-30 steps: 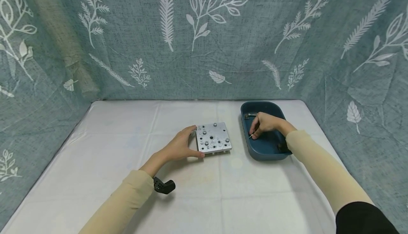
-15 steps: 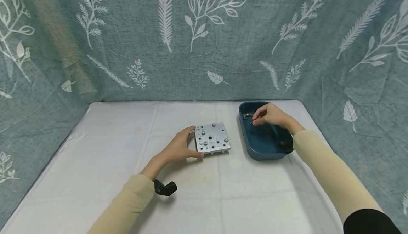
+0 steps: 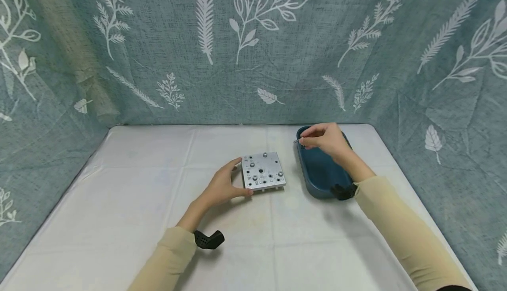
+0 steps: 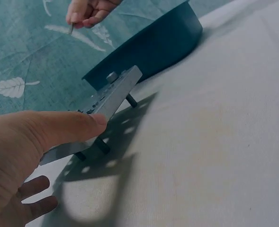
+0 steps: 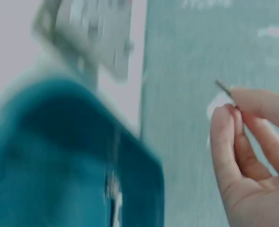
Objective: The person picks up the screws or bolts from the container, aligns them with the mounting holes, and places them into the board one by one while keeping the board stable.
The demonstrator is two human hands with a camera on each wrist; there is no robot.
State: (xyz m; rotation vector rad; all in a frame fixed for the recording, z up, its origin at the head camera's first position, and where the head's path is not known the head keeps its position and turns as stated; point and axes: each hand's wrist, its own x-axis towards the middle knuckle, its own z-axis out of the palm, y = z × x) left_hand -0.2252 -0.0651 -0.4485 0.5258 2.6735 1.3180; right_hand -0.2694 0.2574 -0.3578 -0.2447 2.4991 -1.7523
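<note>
A square silver metal plate with drilled holes and several screw heads stands on short legs in the middle of the table. My left hand holds it by the left side, thumb at the near corner and index finger at the far one. In the left wrist view the thumb lies along the plate's edge. My right hand pinches a small thin metal pin between thumb and fingertips. The pin sticks out leftward, above the far left rim of a dark blue tray.
Inside the tray, blurred small metal parts lie along one side. A white cloth covers the table, and a leaf-patterned curtain hangs behind it. Black wrist devices sit on the left wrist and the right wrist.
My right hand has risen out of the tray with the pin and moved back and left to the tray's far rim. The left hand keeps its hold on the plate.
</note>
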